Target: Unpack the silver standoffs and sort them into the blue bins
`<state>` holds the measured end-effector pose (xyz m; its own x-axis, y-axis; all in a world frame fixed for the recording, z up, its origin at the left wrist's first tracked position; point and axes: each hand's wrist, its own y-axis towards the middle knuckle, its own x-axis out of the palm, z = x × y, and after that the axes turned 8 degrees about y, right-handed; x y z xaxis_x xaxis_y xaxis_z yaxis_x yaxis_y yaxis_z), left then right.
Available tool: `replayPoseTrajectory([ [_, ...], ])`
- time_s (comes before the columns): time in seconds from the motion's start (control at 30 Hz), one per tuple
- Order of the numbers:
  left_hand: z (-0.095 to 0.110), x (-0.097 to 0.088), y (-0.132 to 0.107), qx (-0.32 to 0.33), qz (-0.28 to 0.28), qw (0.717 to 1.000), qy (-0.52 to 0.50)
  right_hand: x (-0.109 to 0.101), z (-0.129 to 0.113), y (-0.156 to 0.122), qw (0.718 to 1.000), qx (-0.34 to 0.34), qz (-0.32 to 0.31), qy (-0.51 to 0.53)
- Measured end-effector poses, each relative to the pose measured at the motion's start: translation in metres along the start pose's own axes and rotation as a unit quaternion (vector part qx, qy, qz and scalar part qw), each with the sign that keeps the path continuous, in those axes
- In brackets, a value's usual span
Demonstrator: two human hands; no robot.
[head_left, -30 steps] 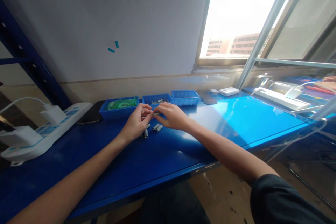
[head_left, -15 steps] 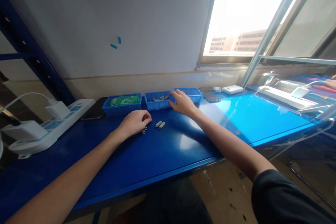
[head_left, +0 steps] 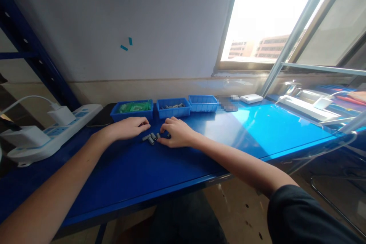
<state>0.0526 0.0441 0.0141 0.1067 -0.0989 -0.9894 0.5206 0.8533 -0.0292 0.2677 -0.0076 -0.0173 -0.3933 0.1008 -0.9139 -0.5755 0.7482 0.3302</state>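
Several small grey metal cylinders (head_left: pixel 151 139) lie in a loose cluster on the blue tabletop (head_left: pixel 120 175). My right hand (head_left: pixel 177 133) is at the cluster's right side, with thumb and forefinger around one grey cylinder (head_left: pixel 158 136); its palm side is hidden. My left hand (head_left: pixel 130 127) rests just left of the cluster, fingers curved and thumb a little apart, with nothing visible in it. Behind my hands, a blue bin (head_left: pixel 174 112) holds more grey cylinders.
A blue bin (head_left: pixel 131 115) of green packets stands left, and another blue bin (head_left: pixel 202 108) stands right. A white power strip (head_left: pixel 61 133) with plugged-in adapters is at far left. A white box (head_left: pixel 251 98) lies near the window. A metal frame (head_left: pixel 276 74) rises at right.
My right hand has moved from the bins down and left to the cylinders. My left hand has shifted left, uncovering cylinders. The two cylinders lying apart are no longer visible there.
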Motion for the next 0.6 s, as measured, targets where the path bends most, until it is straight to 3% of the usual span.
replayPoseTrajectory([
  [0.07,-0.006,-0.005,-0.008,-0.001,-0.081,0.997,-0.007,0.004,-0.006,0.001,1.000,0.000,0.008,-0.025],
  [0.13,-0.007,-0.006,-0.015,0.005,-0.106,0.994,-0.013,0.007,-0.011,0.002,0.999,-0.002,0.020,-0.039],
  [0.4,-0.004,0.005,-0.014,0.037,-0.072,0.997,0.014,0.012,-0.008,0.012,0.999,-0.029,0.007,-0.032],
  [0.47,-0.003,0.002,-0.013,0.047,-0.006,0.998,0.028,0.013,-0.002,0.011,0.998,-0.051,0.013,-0.015],
  [0.53,0.001,-0.003,-0.014,0.060,0.113,0.991,0.030,0.008,0.002,0.010,0.995,-0.096,0.032,0.013],
  [0.6,0.009,-0.010,-0.019,0.076,0.247,0.966,0.021,-0.003,0.005,0.008,0.982,-0.153,0.101,0.035],
])
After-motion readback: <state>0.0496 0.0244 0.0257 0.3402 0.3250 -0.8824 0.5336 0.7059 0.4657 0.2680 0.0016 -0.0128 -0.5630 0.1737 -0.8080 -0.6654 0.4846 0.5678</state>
